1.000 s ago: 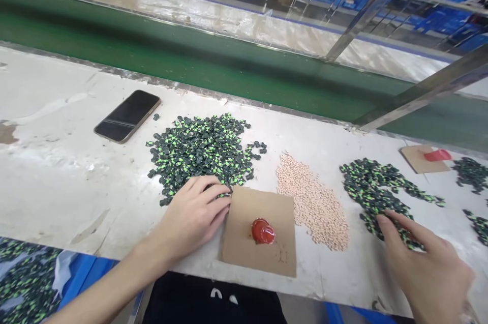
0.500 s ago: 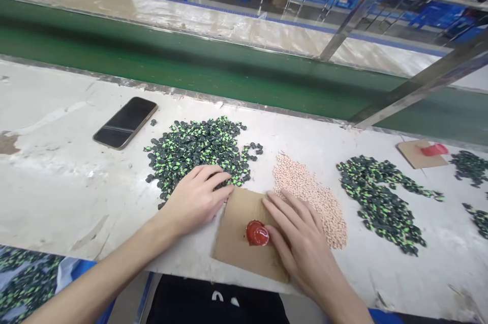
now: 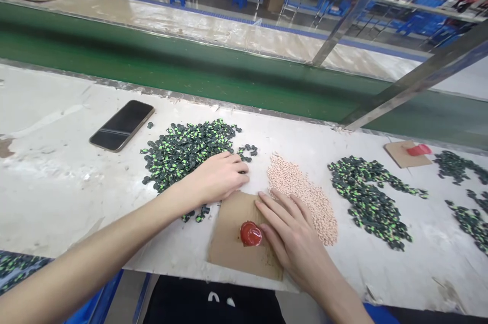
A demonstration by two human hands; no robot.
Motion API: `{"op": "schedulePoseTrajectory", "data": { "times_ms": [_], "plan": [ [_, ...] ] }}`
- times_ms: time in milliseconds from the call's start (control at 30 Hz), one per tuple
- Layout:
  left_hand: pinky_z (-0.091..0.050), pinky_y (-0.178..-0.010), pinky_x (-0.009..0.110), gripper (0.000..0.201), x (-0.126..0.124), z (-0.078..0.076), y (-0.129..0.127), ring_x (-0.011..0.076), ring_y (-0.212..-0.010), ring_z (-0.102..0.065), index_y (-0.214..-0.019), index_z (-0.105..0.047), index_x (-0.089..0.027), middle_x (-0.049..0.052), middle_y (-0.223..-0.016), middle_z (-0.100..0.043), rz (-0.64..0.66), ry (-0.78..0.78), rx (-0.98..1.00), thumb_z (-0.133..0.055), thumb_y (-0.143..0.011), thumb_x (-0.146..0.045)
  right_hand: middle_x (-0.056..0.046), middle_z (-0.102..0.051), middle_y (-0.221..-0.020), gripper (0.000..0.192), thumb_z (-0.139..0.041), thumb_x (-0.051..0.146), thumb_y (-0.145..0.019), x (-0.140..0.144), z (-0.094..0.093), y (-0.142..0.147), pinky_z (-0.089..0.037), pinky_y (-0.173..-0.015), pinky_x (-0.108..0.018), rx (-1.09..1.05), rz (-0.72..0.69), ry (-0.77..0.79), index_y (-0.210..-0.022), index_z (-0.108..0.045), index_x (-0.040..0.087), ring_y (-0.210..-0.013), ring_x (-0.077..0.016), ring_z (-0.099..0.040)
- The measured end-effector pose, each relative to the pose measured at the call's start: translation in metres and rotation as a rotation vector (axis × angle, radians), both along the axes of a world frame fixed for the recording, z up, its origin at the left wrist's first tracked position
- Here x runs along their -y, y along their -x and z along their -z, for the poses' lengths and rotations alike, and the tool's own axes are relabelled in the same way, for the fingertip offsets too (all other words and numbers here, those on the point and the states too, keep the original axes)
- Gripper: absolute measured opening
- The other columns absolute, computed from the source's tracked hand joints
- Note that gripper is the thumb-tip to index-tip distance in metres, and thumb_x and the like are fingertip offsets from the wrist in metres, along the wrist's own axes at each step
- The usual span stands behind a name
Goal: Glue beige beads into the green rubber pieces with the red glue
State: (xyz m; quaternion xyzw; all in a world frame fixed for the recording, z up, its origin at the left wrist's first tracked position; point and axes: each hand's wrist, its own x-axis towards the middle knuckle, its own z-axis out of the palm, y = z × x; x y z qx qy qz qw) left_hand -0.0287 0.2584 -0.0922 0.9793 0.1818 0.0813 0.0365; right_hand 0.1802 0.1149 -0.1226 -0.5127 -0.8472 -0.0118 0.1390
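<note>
1. Left hand (image 3: 219, 177): open, palm down on the near edge of the black-green parts pile (image 3: 183, 148).
2. Right hand (image 3: 292, 232): open, flat on the cardboard sheet (image 3: 229, 242), touching the red blob (image 3: 250, 234).
3. Both items lie on the desk (image 3: 57, 176).

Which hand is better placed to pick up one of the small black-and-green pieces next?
Left. The left hand already rests on the pile of black-and-green pieces; the right hand lies flat on the brown cardboard square beside the red blob.

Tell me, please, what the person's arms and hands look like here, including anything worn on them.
Both forearms are bare with no sleeves in view. The left hand and right hand wear no gloves, and no rings, watch or wristband show. The fingers are slender with short, unpainted nails.
</note>
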Motion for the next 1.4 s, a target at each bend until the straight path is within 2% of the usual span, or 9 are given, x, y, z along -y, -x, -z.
{"op": "schedulePoseTrajectory", "data": {
  "times_ms": [100, 300, 500, 633, 800, 900, 1067, 1233, 1400],
  "plan": [
    [-0.050, -0.086, 0.035, 0.016, -0.003, 0.003, 0.000, 0.0231, -0.096, -0.071, -0.094, -0.077, -0.018, 0.005, -0.106, -0.082, -0.018, 0.030, -0.022, -0.066, -0.092, -0.008, -0.009, -0.068, -0.144, 0.035, -0.043, 0.024, -0.107, 0.000, -0.003, -0.008, -0.043, -0.108, -0.056, -0.050, 0.020, 0.024, -0.138, -0.059, 0.018, -0.132, -0.0334, -0.059],
    [-0.050, -0.083, 0.035, 0.020, -0.005, 0.000, 0.001, 0.0249, -0.092, -0.069, -0.095, -0.076, -0.016, 0.008, -0.097, -0.080, -0.091, 0.091, -0.024, -0.057, -0.097, -0.010, -0.018, -0.072, -0.132, 0.036, -0.044, 0.034, -0.106, -0.009, -0.003, -0.047, -0.052, -0.091, -0.059, -0.119, 0.293, -0.042, -0.127, -0.069, 0.018, -0.117, -0.0384, -0.064],
    [-0.048, -0.089, 0.040, 0.030, -0.009, -0.003, -0.005, 0.0287, -0.099, -0.067, -0.102, -0.074, -0.012, 0.014, -0.102, -0.078, -0.130, 0.200, 0.011, -0.057, -0.083, 0.005, -0.016, -0.077, -0.107, 0.030, -0.048, 0.025, -0.102, -0.016, 0.003, -0.058, -0.058, -0.081, -0.050, -0.142, 0.294, -0.048, -0.109, -0.076, 0.018, -0.095, -0.0322, -0.070],
    [-0.048, -0.095, 0.044, 0.024, -0.009, -0.006, -0.004, 0.0287, -0.105, -0.065, -0.099, -0.074, -0.015, 0.012, -0.105, -0.077, -0.222, 0.366, 0.141, -0.055, -0.091, -0.004, -0.013, -0.078, -0.092, 0.030, -0.049, 0.023, -0.100, -0.021, 0.006, -0.057, -0.059, -0.074, -0.045, -0.189, 0.306, -0.098, -0.091, -0.077, 0.019, -0.084, -0.0289, -0.071],
    [-0.058, -0.088, 0.041, 0.029, 0.008, -0.021, 0.013, 0.0235, -0.104, -0.070, -0.120, -0.069, -0.017, 0.012, -0.120, -0.076, -0.445, 0.654, 0.424, -0.046, -0.103, -0.021, -0.011, -0.079, -0.088, 0.027, -0.050, 0.019, -0.096, -0.027, 0.006, -0.058, -0.059, -0.071, -0.042, -0.237, 0.298, -0.121, -0.087, -0.075, 0.020, -0.079, -0.0269, -0.073],
    [-0.063, -0.074, 0.034, 0.030, 0.023, -0.027, 0.025, 0.0191, -0.084, -0.077, -0.122, -0.069, -0.017, 0.011, -0.107, -0.081, -0.532, 0.849, 0.530, -0.046, -0.103, -0.023, -0.011, -0.080, -0.086, 0.024, -0.053, 0.021, -0.095, -0.029, 0.004, -0.056, -0.059, -0.069, -0.042, -0.273, 0.289, -0.120, -0.086, -0.075, 0.020, -0.075, -0.0271, -0.073],
    [-0.066, -0.078, 0.035, 0.026, 0.042, -0.031, 0.031, 0.0235, -0.089, -0.080, -0.108, -0.078, -0.019, 0.010, -0.099, -0.084, -0.654, 1.031, 0.650, -0.054, -0.099, -0.026, -0.010, -0.080, -0.087, 0.025, -0.054, 0.022, -0.094, -0.032, 0.001, -0.053, -0.060, -0.068, -0.041, -0.348, 0.311, -0.063, -0.084, -0.076, 0.023, -0.077, -0.0276, -0.074],
    [-0.066, -0.073, 0.030, 0.016, 0.059, -0.034, 0.029, 0.0229, -0.085, -0.080, -0.093, -0.081, -0.023, 0.006, -0.090, -0.085, -0.740, 1.060, 0.794, -0.070, -0.089, -0.033, -0.008, -0.081, -0.089, 0.026, -0.054, 0.020, -0.092, -0.035, -0.006, -0.051, -0.062, -0.073, -0.043, -0.482, 0.364, 0.009, -0.084, -0.078, 0.024, -0.081, -0.0273, -0.076],
    [-0.060, -0.053, 0.014, 0.011, 0.087, -0.041, 0.021, 0.0113, -0.056, -0.072, -0.084, -0.080, -0.027, -0.004, -0.071, -0.079, -0.735, 0.872, 0.965, -0.071, -0.087, -0.021, -0.008, -0.083, -0.086, 0.009, -0.069, 0.026, -0.089, -0.021, -0.023, -0.051, -0.066, -0.074, -0.044, -0.787, 0.488, 0.016, -0.087, -0.077, 0.023, -0.077, -0.0264, -0.079]
  ]
}}
